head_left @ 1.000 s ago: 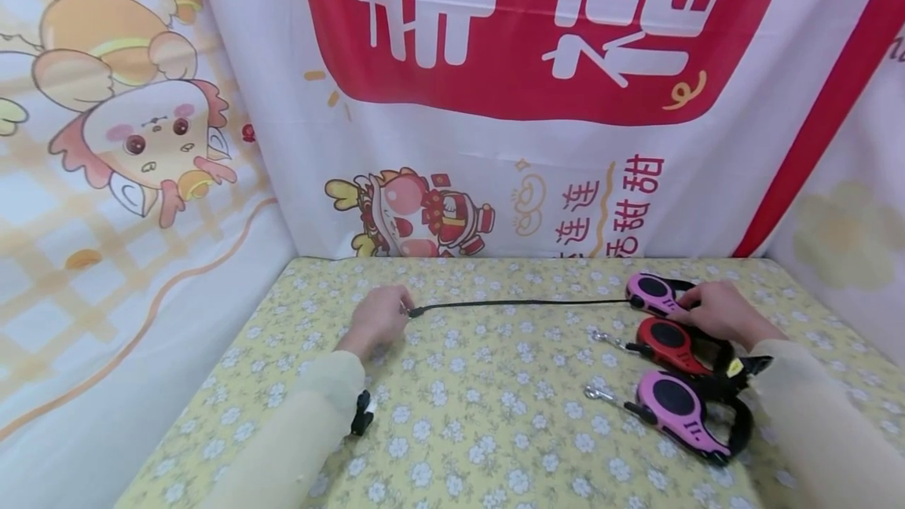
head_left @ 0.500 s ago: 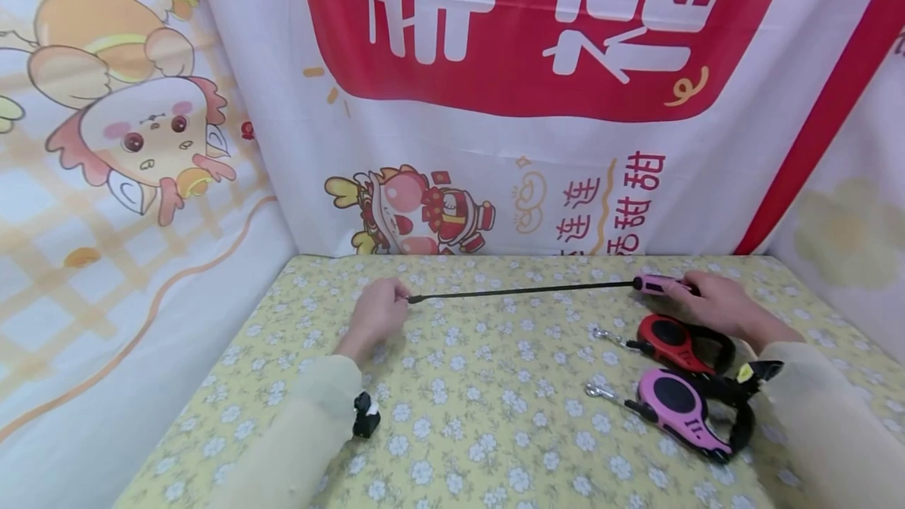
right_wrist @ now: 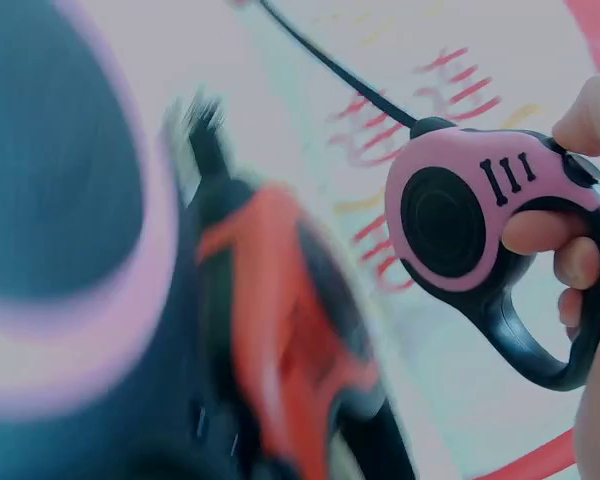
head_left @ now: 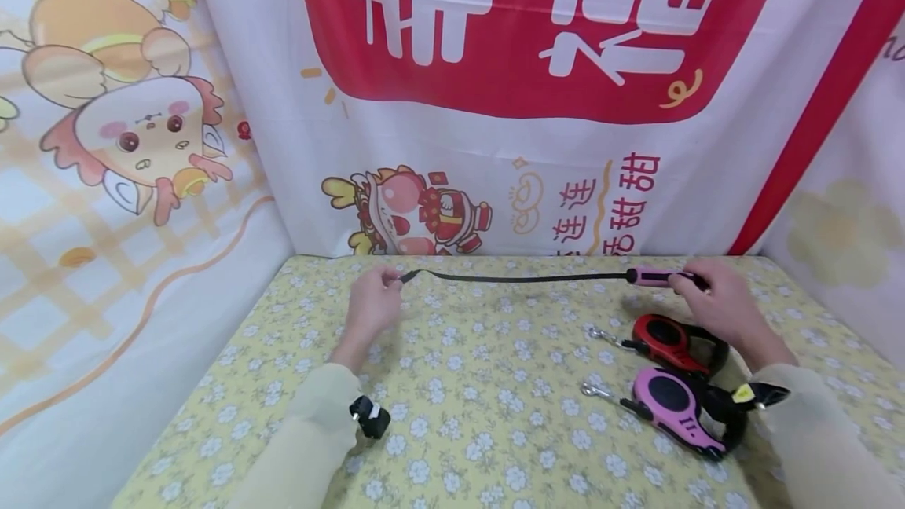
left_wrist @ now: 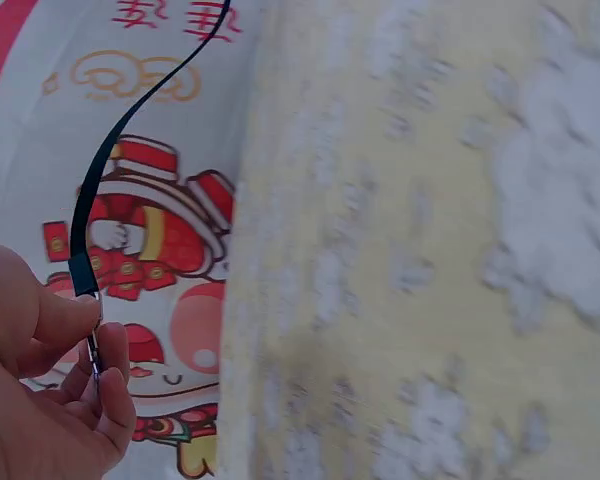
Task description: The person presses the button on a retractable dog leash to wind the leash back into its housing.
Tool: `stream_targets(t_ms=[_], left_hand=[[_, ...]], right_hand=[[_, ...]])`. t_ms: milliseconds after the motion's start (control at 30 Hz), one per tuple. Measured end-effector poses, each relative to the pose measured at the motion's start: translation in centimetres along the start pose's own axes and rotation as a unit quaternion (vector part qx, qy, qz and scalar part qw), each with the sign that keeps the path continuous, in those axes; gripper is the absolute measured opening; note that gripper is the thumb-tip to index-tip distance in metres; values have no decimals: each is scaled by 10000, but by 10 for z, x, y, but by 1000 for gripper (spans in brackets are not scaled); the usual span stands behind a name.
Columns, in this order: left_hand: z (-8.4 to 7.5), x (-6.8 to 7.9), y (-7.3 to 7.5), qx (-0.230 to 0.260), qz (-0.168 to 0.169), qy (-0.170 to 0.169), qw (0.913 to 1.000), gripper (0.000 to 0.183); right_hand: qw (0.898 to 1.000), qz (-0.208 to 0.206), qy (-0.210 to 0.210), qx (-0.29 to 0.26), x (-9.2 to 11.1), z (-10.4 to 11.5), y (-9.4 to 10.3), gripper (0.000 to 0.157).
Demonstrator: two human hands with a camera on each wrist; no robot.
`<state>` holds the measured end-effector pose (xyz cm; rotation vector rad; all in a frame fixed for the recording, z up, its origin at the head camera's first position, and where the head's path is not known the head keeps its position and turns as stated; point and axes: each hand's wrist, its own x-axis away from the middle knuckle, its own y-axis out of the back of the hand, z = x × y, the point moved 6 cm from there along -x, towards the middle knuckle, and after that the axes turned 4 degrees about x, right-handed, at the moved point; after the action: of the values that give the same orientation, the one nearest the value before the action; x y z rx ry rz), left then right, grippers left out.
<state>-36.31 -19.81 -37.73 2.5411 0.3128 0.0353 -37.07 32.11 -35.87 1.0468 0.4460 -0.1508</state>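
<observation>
My right hand (head_left: pixel 723 298) grips the handle of a pink and black retractable dog leash (right_wrist: pixel 442 205), its thumb on top by the button in the right wrist view. From the leash's nose a black strap (head_left: pixel 523 280) runs left across the back of the table, stretched nearly level with a small bend at its left end. There my left hand (head_left: pixel 372 301) pinches the metal clip (left_wrist: pixel 94 345) at the strap's end between thumb and fingers. Nearer the front lie a red retractable leash (head_left: pixel 661 338) and a second pink one (head_left: pixel 672 407), below my right hand.
Metal clips (head_left: pixel 596 389) of the two lying leashes point left. A flowered yellow cloth (head_left: pixel 481 399) covers the table. Printed white curtains (head_left: pixel 509 203) hang along its back and sides. Small black cameras (head_left: pixel 370 416) sit on the wrists.
My right hand has lifted the back pink leash off the table and turned it edge-on. My left hand has moved slightly back and up, and the strap now bends near the clip.
</observation>
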Motion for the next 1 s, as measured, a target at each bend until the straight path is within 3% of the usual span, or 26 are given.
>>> stream_targets(t_ms=[67, 167, 300, 600, 800, 1000], left_hand=[[-5, 1, 7, 187, -122, 21, 9997, 28], [-12, 1, 18, 444, -344, 14, 9984, 29], [-18, 4, 30, 613, -676, 1, 9958, 28], [-16, 13, 39, 529, -645, -76, 9965, 26], [-14, 14, 34, 625, -469, -154, 9968, 26], [-18, 15, 24, 598, -342, -276, 9972, 24]], right_hand=[[9973, -571, -111, -450, 6, 3, 13, 25], [9843, -1269, -258, -1200, 14, 5, 33, 20], [9659, -1805, -261, -1840, 20, 5, 52, 20], [9497, -1850, 403, -2495, 23, 12, 50, 24], [9435, -1991, 428, -2612, 25, 9, 53, 30], [9389, -2153, 410, -2656, 26, 10, 56, 27]])
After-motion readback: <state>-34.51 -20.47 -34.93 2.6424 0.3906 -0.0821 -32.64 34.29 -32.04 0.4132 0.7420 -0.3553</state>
